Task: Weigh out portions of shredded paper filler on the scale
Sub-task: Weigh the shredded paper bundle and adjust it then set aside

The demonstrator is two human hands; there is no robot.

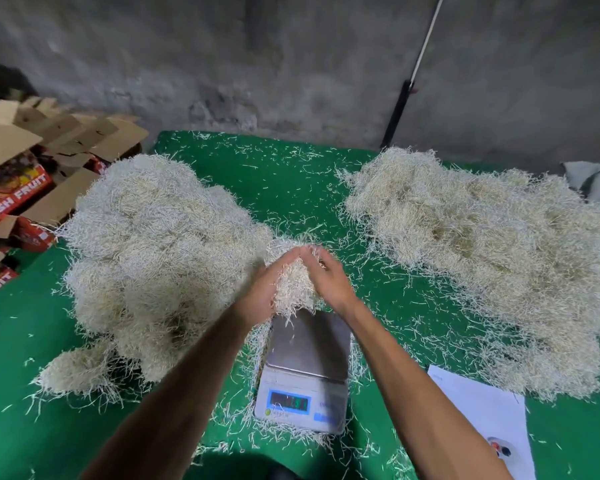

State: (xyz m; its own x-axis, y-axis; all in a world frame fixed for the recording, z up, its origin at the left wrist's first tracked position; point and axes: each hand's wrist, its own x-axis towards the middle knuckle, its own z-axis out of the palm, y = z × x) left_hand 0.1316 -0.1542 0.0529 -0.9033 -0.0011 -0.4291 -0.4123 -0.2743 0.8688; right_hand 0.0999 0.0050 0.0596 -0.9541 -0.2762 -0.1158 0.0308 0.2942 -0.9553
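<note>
The green tabletop (291, 174) carries everything, and loose strands of shredded paper lie scattered across it. Taking the scale (305, 372) near its front middle as the landmark: the largest heap of shredded paper (492, 258) spreads to the right of the scale and beyond it, well apart from it. A second big heap (153, 258) sits to the left of the scale, its near edge close to the scale's left side, with a small clump (73, 372) just off its front corner.

Past the tabletop's edge, far left of the scale, stand cardboard boxes (25, 188) printed "FRESH FRUIT", flaps open; what they hold cannot be made out. A white sheet of paper (482, 414) lies just right of the scale's front.

The scale has a bare steel platform and a blue-framed display whose digits are too blurred to read. Strands ring its base.

Above the far end of the platform, the left hand (267, 289) and right hand (329, 278) cup a handful of shredded paper (293, 285) between them, fingertips meeting at the top and fingers curved round the bunch. Its lower strands hang over the platform's far edge.
</note>
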